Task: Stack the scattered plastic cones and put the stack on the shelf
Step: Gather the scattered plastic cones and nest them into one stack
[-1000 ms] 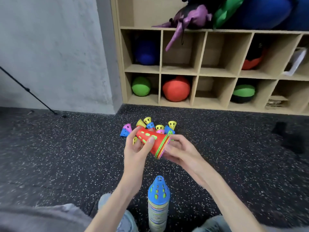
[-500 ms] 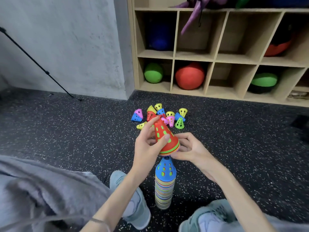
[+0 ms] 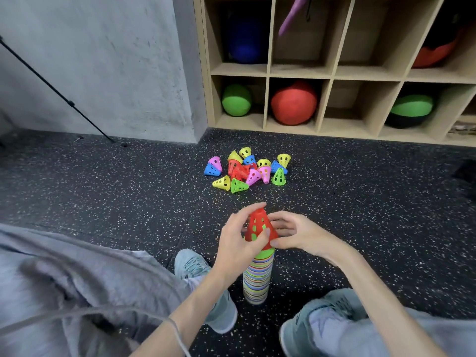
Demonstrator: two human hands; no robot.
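Seating a small nested set onto the main stack.

- Left hand (image 3: 238, 237): closed around the red perforated cone (image 3: 258, 225), thumb across the front wall, fingers over the tip. Placed high to steer the cone straight down the axis.
- Right hand (image 3: 296, 233): closed on the far side of the same cone, fingertips at its lower rim. Placed low, presumably to guide the rim over the stack top and keep it level.
- Green rim just under the red cone: probably a second cone nested inside the held set.
- Striped cone stack (image 3: 256, 278): upright on the speckled rubber floor (image 3: 116, 181), between two light-blue shoes (image 3: 203, 282). Kept close to the body, likely for short reach and support against tipping.
- Red cone touching the stack top; whether fully seated, cannot tell.
- Loose cone pile (image 3: 247, 170): remaining on the floor, well ahead of the stack, near the wooden cubby shelf (image 3: 332, 73). Mixed yellow, pink, blue, green and red; most lying on their sides.
- Shelf compartments: several occupied by soft balls; some in the lower row open.

Judgement: stacking well along but unfinished; transfer to shelf not yet started. Risk: tall narrow stack toppling under off-centre pressure.
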